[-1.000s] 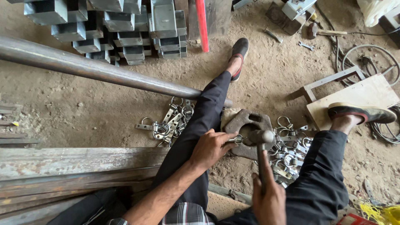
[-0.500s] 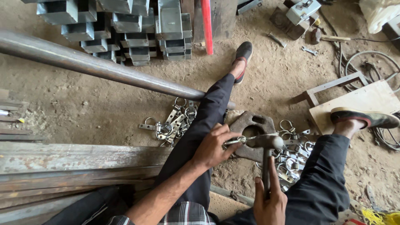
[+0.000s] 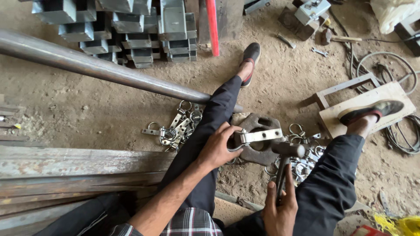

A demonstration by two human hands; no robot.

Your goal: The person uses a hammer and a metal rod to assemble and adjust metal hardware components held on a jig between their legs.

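Head view: the left hand (image 3: pixel 217 147) pinches a shiny metal clamp (image 3: pixel 256 137) with its fingers curled together, holding it flat on a rusty iron block (image 3: pixel 259 153) between the legs. At five o'clock from it, the right hand (image 3: pixel 280 211) wraps closed around a hammer (image 3: pixel 285 162) handle, whose head sits just beside the clamp's end. Loose clamps (image 3: pixel 177 127) lie at ten o'clock.

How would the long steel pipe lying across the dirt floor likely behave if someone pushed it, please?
The steel pipe is round and rests on loose dirt, so it would probably roll sideways. Being long, thick metal, it is likely heavy and stiff. The person's leg lying over its end might stop it.
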